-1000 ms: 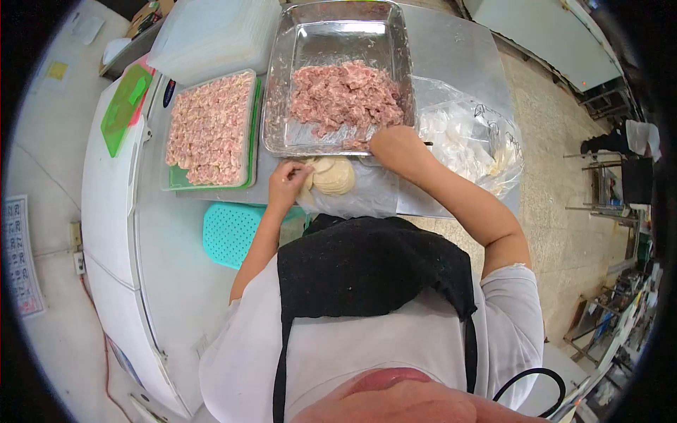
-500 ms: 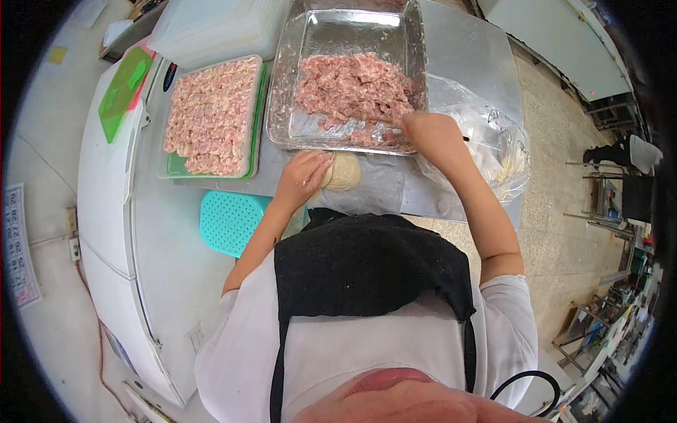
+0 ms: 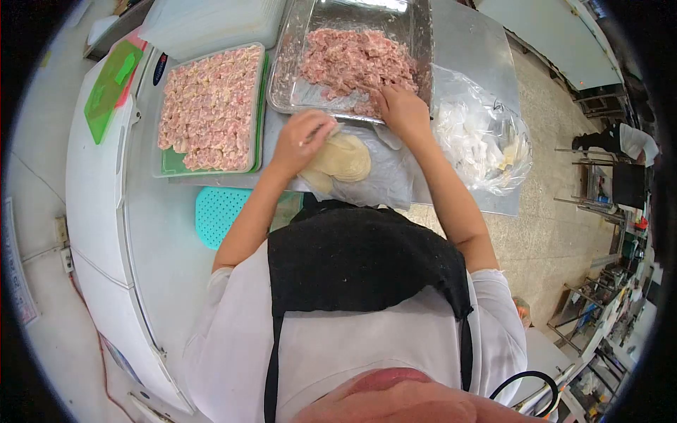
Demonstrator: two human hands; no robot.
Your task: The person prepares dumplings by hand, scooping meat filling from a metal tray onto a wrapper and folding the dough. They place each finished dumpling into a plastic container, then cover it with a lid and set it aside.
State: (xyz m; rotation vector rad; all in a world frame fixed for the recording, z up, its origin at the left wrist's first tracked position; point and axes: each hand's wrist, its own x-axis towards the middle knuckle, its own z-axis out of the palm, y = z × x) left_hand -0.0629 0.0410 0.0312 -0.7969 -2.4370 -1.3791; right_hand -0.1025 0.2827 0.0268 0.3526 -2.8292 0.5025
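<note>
A metal tray holds a mound of pink ground meat. My right hand is at the tray's near rim, by the meat's lower right edge. Its fingers are bent together, and whatever they grip is hidden. My left hand is curled just left of a stack of round pale dough wrappers. Something pale shows at its fingers, too small to name. The wrappers lie fanned out on a clear plastic sheet at the table's near edge.
To the left, a lidless plastic box is filled with rows of meat-filled pieces. Stacked translucent containers stand behind it. A plastic bag lies right of the tray. Below the table edge is a turquoise perforated basket.
My left hand has lifted off the wrappers and moved slightly up, so more of the stack shows. My right hand has shifted left and up along the tray's near rim.
</note>
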